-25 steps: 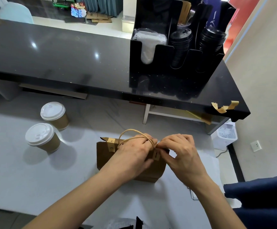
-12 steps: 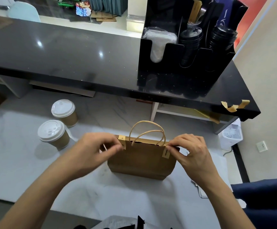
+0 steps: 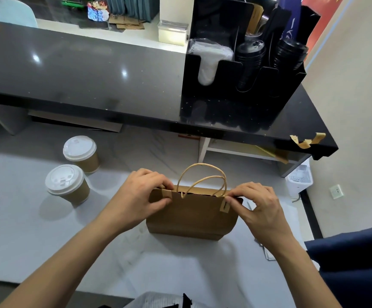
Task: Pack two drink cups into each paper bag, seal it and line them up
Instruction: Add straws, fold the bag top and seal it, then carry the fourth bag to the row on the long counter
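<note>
Sealing the paper bag (image 3: 191, 215) at the centre of the frame, we pinch its top corners: left hand (image 3: 142, 196) and right hand (image 3: 258, 205) each grasp a sticker tab. Next, we judge, two cups (image 3: 67, 183) at left need another bag.

A café or drinks shop service counter: a black organiser (image 3: 236, 90) holding stacked cup lids sits on a raised dark counter (image 3: 80, 70), above a pale worktop (image 3: 36, 236) with lidded paper takeaway cups (image 3: 67, 185).
</note>
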The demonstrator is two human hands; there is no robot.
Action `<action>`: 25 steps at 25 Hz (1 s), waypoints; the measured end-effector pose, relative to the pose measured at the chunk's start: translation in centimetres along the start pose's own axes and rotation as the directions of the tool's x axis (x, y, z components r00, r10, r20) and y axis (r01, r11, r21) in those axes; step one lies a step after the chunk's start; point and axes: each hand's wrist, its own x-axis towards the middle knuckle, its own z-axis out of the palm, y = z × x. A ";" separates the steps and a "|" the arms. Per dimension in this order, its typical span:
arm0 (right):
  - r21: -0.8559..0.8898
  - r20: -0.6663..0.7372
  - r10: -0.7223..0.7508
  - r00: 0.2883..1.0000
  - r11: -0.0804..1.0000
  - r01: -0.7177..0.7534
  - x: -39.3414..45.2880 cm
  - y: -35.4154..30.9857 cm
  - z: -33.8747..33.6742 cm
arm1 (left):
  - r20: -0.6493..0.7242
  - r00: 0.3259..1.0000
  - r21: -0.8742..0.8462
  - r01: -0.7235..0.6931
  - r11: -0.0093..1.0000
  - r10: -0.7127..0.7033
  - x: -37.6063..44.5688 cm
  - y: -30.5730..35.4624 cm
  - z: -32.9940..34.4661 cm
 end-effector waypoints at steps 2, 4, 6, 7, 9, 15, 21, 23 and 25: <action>0.003 0.007 0.019 1.000 1.000 -0.019 -0.2 0.0 0.1 | -0.011 1.000 -0.036 0.004 0.999 -0.004 -0.1 -0.4 0.3; 0.008 0.036 0.046 0.998 0.999 -0.047 -0.5 0.1 0.3 | -0.021 1.000 -0.063 0.004 0.998 -0.005 -0.3 -0.8 0.6; 0.030 0.049 0.092 0.995 0.995 -0.093 -0.9 -0.1 0.5 | -0.023 1.000 -0.084 0.002 0.996 -0.004 -0.5 -1.0 0.7; 0.047 0.039 0.116 0.992 0.992 -0.118 -1.0 -0.2 0.7 | -0.025 1.000 -0.096 0.003 0.995 -0.005 -0.5 -1.0 0.8; 0.080 0.004 0.147 0.989 0.986 -0.146 -1.1 -0.6 1.2 | -0.032 0.999 -0.112 0.002 0.994 -0.006 -0.6 -1.2 0.9; 0.194 0.050 0.263 0.963 0.944 -0.268 -2.3 -0.1 2.0 | -0.053 0.990 -0.256 0.110 0.960 -0.127 -1.5 -1.9 2.0; 0.273 0.241 0.407 0.881 0.843 -0.464 -4.6 1.5 3.1 | 0.038 0.946 -0.412 0.307 0.858 -0.321 -4.4 -3.0 5.2; 0.315 0.278 0.412 0.868 0.814 -0.487 -5.5 2.0 3.9 | 0.073 0.926 -0.456 0.360 0.814 -0.370 -5.6 -2.7 6.1; 0.350 0.306 0.400 0.864 0.797 -0.493 -5.9 2.2 4.6 | 0.076 0.904 -0.505 0.399 0.766 -0.421 -6.6 -2.3 6.8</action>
